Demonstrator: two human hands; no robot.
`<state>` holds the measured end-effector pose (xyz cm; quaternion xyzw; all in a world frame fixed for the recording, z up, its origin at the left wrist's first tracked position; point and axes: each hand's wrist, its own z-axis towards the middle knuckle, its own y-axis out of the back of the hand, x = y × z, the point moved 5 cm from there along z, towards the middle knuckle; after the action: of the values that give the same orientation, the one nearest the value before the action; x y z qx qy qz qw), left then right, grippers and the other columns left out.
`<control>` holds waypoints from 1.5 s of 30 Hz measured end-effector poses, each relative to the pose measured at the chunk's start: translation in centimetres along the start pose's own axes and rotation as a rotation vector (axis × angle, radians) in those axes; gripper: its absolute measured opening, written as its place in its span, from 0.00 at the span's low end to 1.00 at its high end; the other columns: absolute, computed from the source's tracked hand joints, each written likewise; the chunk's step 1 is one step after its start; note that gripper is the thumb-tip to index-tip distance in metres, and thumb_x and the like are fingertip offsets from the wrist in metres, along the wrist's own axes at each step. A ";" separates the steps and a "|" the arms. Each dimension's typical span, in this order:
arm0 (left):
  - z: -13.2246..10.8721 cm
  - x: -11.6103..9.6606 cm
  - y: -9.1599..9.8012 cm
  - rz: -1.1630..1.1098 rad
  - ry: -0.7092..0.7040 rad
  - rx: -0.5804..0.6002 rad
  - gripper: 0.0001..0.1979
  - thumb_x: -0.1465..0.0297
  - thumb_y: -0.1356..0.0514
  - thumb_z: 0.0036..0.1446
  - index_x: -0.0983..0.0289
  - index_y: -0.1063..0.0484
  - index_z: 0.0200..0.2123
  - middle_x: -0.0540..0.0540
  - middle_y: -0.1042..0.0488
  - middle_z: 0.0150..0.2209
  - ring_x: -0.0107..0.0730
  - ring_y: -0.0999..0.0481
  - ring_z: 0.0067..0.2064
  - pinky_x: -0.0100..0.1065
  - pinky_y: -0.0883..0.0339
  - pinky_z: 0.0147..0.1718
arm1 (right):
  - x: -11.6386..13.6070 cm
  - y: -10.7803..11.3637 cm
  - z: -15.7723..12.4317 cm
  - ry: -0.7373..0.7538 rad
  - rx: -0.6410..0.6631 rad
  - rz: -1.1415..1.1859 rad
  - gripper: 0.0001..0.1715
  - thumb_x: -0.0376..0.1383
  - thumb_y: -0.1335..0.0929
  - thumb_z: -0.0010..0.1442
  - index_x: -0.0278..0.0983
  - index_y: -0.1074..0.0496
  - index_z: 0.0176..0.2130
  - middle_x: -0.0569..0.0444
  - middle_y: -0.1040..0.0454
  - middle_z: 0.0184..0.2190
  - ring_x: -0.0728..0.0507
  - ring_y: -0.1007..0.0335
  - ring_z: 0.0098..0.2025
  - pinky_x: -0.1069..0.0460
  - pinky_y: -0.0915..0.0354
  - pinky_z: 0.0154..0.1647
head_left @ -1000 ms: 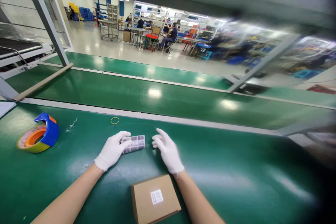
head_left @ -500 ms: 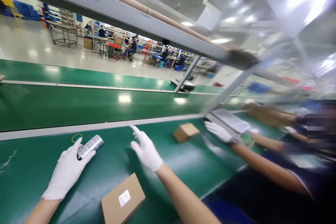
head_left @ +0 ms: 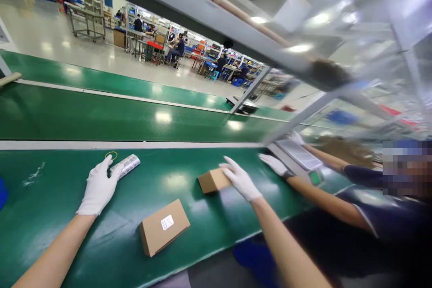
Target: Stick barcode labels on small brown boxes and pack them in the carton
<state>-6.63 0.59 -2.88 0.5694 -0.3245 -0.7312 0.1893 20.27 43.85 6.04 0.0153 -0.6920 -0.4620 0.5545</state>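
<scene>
My left hand (head_left: 99, 186), in a white glove, grips the near end of a silvery cylinder printed with dark label-like blocks (head_left: 128, 164). A thin yellow ring (head_left: 111, 156), like a rubber band, lies by its index fingertip. My right hand (head_left: 241, 179), also gloved, has its fingers on the right end of a small brown cardboard box (head_left: 212, 181); that end is partly hidden by the fingers. Between my arms, nearer to me, a second cardboard box (head_left: 165, 228) with a white printed label rests on the green surface (head_left: 111, 252).
At the right, a co-worker's gloved hand (head_left: 273, 164) is beside a weighing scale (head_left: 299, 156) with a green display. A pale rail (head_left: 168, 145) runs behind my work surface. A slanted metal post (head_left: 297, 114) and an overhead beam (head_left: 202, 9) cross the view.
My right hand has moved right and come onto the small box, which now sits further left. The left hand stays at the cylinder. The co-worker's other hand has moved behind the scale.
</scene>
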 end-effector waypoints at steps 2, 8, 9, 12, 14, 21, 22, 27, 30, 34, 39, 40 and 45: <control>-0.1 -0.3 0.2 -0.006 -0.010 -0.016 0.34 0.52 0.48 0.66 0.70 0.32 0.65 0.69 0.23 0.57 0.58 0.25 0.58 0.54 0.33 0.59 | 0.0 -1.1 -4.0 -0.018 0.110 0.045 0.43 0.50 0.31 0.62 0.36 0.39 0.69 0.44 0.21 0.53 0.36 0.25 0.54 0.41 0.31 0.59; -0.2 -0.5 0.4 -0.065 -0.009 -0.056 0.29 0.56 0.44 0.66 0.67 0.31 0.63 0.69 0.24 0.58 0.58 0.25 0.58 0.56 0.31 0.58 | 1.9 -5.8 -15.9 -0.059 0.206 0.007 0.36 0.49 0.35 0.68 0.46 0.41 0.71 0.48 0.26 0.58 0.35 0.28 0.58 0.39 0.34 0.64; -0.1 -0.4 0.4 -0.076 -0.004 -0.055 0.29 0.56 0.43 0.66 0.67 0.31 0.63 0.69 0.24 0.58 0.57 0.24 0.57 0.56 0.30 0.57 | 2.7 -6.8 -17.2 -0.052 0.193 0.005 0.35 0.48 0.35 0.69 0.47 0.41 0.71 0.49 0.26 0.59 0.35 0.28 0.59 0.39 0.35 0.65; -0.1 -0.1 0.4 -0.089 -0.005 -0.058 0.29 0.57 0.42 0.66 0.68 0.31 0.64 0.69 0.24 0.57 0.56 0.24 0.56 0.54 0.28 0.55 | 5.3 -10.1 -19.5 -0.012 0.146 0.048 0.34 0.44 0.36 0.70 0.48 0.44 0.71 0.48 0.30 0.61 0.35 0.32 0.62 0.39 0.35 0.66; 0.0 0.0 0.4 -0.098 -0.007 -0.068 0.28 0.58 0.42 0.66 0.68 0.31 0.64 0.69 0.23 0.56 0.54 0.23 0.55 0.53 0.27 0.55 | 6.8 -12.1 -19.7 0.023 0.119 0.080 0.34 0.42 0.37 0.70 0.48 0.45 0.72 0.48 0.33 0.64 0.35 0.34 0.64 0.38 0.36 0.66; -0.2 -0.1 0.5 -0.107 0.009 -0.061 0.28 0.59 0.42 0.67 0.65 0.32 0.65 0.67 0.24 0.57 0.54 0.25 0.56 0.56 0.29 0.56 | 10.3 -13.3 -17.6 0.137 0.000 0.008 0.33 0.38 0.35 0.68 0.46 0.42 0.69 0.44 0.35 0.61 0.32 0.35 0.60 0.35 0.34 0.62; -0.2 -0.1 0.5 -0.108 0.008 -0.061 0.28 0.59 0.42 0.66 0.65 0.32 0.65 0.67 0.24 0.57 0.54 0.25 0.56 0.56 0.30 0.56 | 11.0 -12.5 -17.3 0.171 -0.015 -0.014 0.28 0.37 0.35 0.67 0.44 0.36 0.65 0.43 0.34 0.60 0.32 0.35 0.60 0.35 0.34 0.61; 0.0 -0.3 0.6 -0.117 -0.027 -0.058 0.29 0.57 0.42 0.66 0.69 0.31 0.64 0.69 0.24 0.56 0.53 0.23 0.54 0.52 0.28 0.54 | 14.2 -9.5 -15.9 0.148 0.254 -0.022 0.11 0.38 0.38 0.71 0.43 0.32 0.35 0.51 0.27 0.35 0.39 0.30 0.38 0.45 0.32 0.42; 0.0 -0.4 0.7 -0.099 -0.013 -0.066 0.30 0.57 0.41 0.65 0.68 0.31 0.64 0.68 0.24 0.56 0.52 0.23 0.54 0.51 0.28 0.54 | 15.4 -9.6 -15.7 0.014 0.494 -0.037 0.13 0.36 0.37 0.70 0.41 0.33 0.32 0.57 0.28 0.29 0.43 0.33 0.32 0.50 0.37 0.34; -0.2 -0.7 0.8 -0.102 0.015 -0.054 0.29 0.56 0.42 0.66 0.64 0.32 0.64 0.66 0.24 0.57 0.50 0.24 0.55 0.49 0.29 0.56 | 15.8 -10.6 -15.8 -0.059 0.602 -0.103 0.13 0.31 0.36 0.67 0.38 0.33 0.30 0.60 0.27 0.28 0.46 0.32 0.32 0.52 0.40 0.34; -0.3 -0.9 0.9 -0.108 0.036 -0.055 0.30 0.57 0.41 0.66 0.64 0.33 0.66 0.66 0.24 0.57 0.49 0.25 0.57 0.48 0.29 0.56 | 15.2 -11.5 -16.1 -0.059 0.597 -0.117 0.13 0.28 0.34 0.66 0.38 0.30 0.29 0.61 0.26 0.28 0.47 0.31 0.31 0.53 0.40 0.34; -0.3 -0.9 0.9 -0.107 0.038 -0.054 0.30 0.57 0.41 0.66 0.65 0.33 0.66 0.66 0.25 0.57 0.49 0.25 0.57 0.48 0.29 0.55 | 15.2 -11.5 -16.1 -0.053 0.590 -0.118 0.13 0.27 0.34 0.66 0.38 0.30 0.29 0.61 0.26 0.28 0.48 0.30 0.31 0.53 0.41 0.34; -0.3 -0.9 0.9 -0.107 0.033 -0.055 0.30 0.57 0.41 0.66 0.65 0.34 0.67 0.66 0.25 0.58 0.48 0.24 0.56 0.47 0.29 0.55 | 15.4 -11.5 -16.3 -0.019 0.574 -0.108 0.15 0.24 0.35 0.65 0.38 0.30 0.28 0.62 0.25 0.29 0.48 0.28 0.32 0.54 0.40 0.36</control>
<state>-6.16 0.47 -1.72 0.5924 -0.2703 -0.7394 0.1709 21.44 18.92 9.40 0.2041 -0.7977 -0.2763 0.4956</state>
